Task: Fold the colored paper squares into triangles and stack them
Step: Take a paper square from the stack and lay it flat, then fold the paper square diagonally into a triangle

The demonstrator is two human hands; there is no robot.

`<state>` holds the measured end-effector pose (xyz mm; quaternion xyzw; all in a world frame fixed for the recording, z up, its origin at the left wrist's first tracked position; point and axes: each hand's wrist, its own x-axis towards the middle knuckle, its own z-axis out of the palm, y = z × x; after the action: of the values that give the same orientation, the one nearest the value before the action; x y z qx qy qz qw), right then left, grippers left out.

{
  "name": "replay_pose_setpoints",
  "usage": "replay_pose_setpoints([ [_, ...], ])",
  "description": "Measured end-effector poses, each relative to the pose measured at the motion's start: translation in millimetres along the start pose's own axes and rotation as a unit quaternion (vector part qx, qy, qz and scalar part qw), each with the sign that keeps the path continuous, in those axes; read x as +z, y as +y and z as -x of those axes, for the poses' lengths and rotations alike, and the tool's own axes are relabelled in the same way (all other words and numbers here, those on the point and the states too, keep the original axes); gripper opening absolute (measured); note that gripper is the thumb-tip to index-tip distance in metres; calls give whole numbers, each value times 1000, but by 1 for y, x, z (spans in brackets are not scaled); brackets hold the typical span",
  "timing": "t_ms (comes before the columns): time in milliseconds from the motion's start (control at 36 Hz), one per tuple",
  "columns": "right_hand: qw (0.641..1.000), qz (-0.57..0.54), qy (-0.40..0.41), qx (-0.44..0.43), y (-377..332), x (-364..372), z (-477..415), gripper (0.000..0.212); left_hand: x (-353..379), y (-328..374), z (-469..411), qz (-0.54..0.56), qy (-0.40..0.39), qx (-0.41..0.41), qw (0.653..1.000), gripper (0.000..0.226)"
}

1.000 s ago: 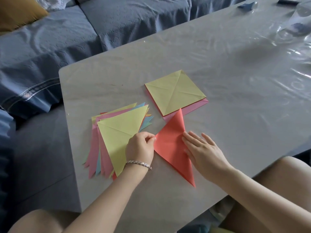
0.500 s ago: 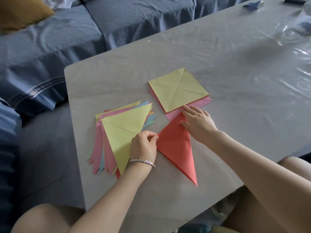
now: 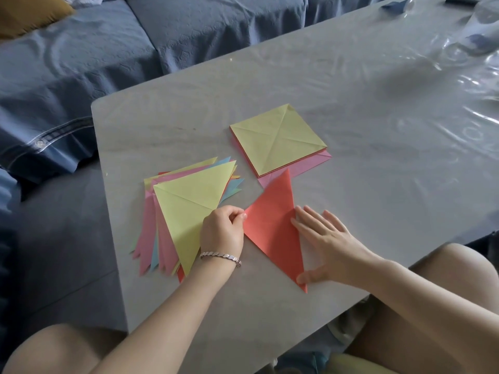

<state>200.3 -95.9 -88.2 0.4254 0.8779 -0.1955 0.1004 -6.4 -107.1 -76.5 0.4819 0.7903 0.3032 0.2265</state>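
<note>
While your left hand [image 3: 222, 233] pinches the left corner of the red triangle [image 3: 272, 228] btwn thumb and forefinger, your right hand [image 3: 326, 244] lies flat on the paper's right edge. Its fingers are straight and spread, gripping nothing, w/ the thumb down by the bottom tip. The red triangle sits flat on the table [image 3: 378, 125] near the front edge, long point toward you, top point touching the pile of squares [image 3: 278, 139].

That pile is just beyond, yellow sheet on top w/ crease lines across it and a pink sheet [image 3: 302, 164] poking out underneath on the near side.

To the left, the stack of triangles [image 3: 189, 206] is fanned out: yellow on top, w/ pink, blue and red edges showing below. Your left hand partly covers its right side, and your left wrist has a bracelet [image 3: 220, 256] on it.

The table's right part is under a shiny plastic cover [image 3: 472, 85]. A blue sofa [image 3: 135, 49] runs behind and to the left, w/ a mustard cushion [image 3: 24, 14] top left.
</note>
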Motion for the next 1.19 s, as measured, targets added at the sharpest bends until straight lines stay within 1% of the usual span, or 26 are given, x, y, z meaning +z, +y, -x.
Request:
replay_pose_setpoints([
  [167, 999, 21, -40, -4, -4, -2, 3, 134, 0, 0, 0, 5, -3, 5, 1000, 10],
  [222, 998, -17, -59, -10, -4, -9, 4, 138, -1, 1, 0, 10, -6, 10, 1000, 8],
  [250, 996, -74, -56, -5, -4, -15, 5, 137, -2, 1, 0, 16, -6, 17, 1000, 8],
  [278, 988, -154, -28, 11, -3, -21, 3, 131, -4, 2, 1, 23, -4, 26, 999, 7],
  [306, 970, -240, 27, 36, 0, -27, -1, 119, -6, 4, 2, 27, 0, 36, 999, 8],
  [333, 945, -303, 103, 64, 4, -31, -6, 102, -9, 6, 3, 32, 7, 47, 998, 8],
  [361, 925, -323, 182, 88, 10, -35, -13, 85, -13, 8, 3, 37, 17, 59, 997, 8],
  [389, 915, -303, 246, 107, 16, -39, -22, 68, -19, 10, 2, 41, 29, 71, 996, 9],
  [417, 911, -269, 288, 120, 21, -43, -32, 52, -25, 12, 0, 43, 40, 82, 995, 9],
  [444, 911, -241, 310, 128, 25, -47, -41, 39, -32, 14, -3, 42, 51, 93, 994, 9],
  [472, 914, -224, 313, 128, 26, -52, -51, 30, -40, 16, -6, 39, 62, 101, 992, 9],
  [500, 921, -210, 305, 121, 26, -57, -60, 26, -48, 17, -10, 37, 74, 109, 991, 9],
  [556, 944, -173, 261, 106, 20, -66, -78, 29, -64, 17, -21, 28, 106, 122, 986, 9],
  [611, 964, -139, 205, 99, 11, -72, -97, 41, -79, 13, -31, 3, 139, 127, 982, 9],
  [667, 975, -117, 163, 100, 4, -75, -114, 53, -89, 6, -41, -23, 150, 118, 981, 9],
  [722, 982, -75, 140, 106, 0, -74, -130, 59, -96, -4, -51, -50, 149, 103, 982, 9],
  [806, 983, -10, 142, 115, -3, -68, -144, 54, -98, -19, -61, -86, 140, 85, 983, 10],
  [889, 980, 23, 157, 122, -4, -66, -149, 48, -96, -32, -67, -119, 123, 64, 983, 11],
  [1000, 978, 50, 163, 124, -2, -68, -149, 40, -92, -41, -70, -130, 111, 49, 984, 12],
  [1056, 978, 83, 153, 112, -3, -68, -151, 37, -89, -42, -71, -133, 108, 45, 984, 12],
  [1111, 977, 118, 149, 96, -5, -69, -152, 38, -87, -43, -73, -144, 107, 43, 983, 12],
  [1194, 977, 135, 142, 80, -4, -73, -153, 47, -85, -47, -76, -166, 104, 40, 980, 13],
])
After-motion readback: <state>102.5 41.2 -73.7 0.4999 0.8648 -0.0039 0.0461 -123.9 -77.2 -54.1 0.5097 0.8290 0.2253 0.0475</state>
